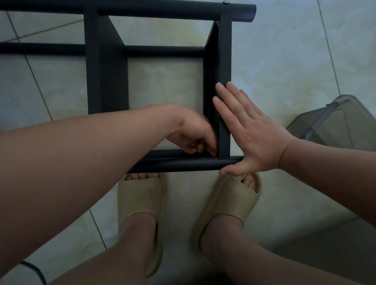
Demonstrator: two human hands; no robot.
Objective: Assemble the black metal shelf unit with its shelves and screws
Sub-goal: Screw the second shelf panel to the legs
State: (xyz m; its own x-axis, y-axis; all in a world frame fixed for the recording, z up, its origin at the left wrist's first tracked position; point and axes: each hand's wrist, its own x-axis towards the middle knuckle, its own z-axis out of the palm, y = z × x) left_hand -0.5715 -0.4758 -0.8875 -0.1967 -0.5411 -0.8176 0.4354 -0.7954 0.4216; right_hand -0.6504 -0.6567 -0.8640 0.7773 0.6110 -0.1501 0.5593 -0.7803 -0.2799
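Observation:
The black metal shelf unit (105,67) lies on its side on the tiled floor, with round tubes across the top and bottom and two flat shelves standing between them. My right hand (250,132) lies flat with straight fingers against the outer face of the right shelf (224,61), its thumb under the near tube (183,163). My left hand (193,132) reaches inside the frame to the corner where that shelf meets the near tube, fingers curled there; what they pinch is hidden. A screw head (225,2) shows on the far tube.
A grey translucent plastic bin (335,124) stands on the floor to the right. My feet in beige slippers (142,203) are just below the near tube. A black cable (34,270) crosses the lower left corner.

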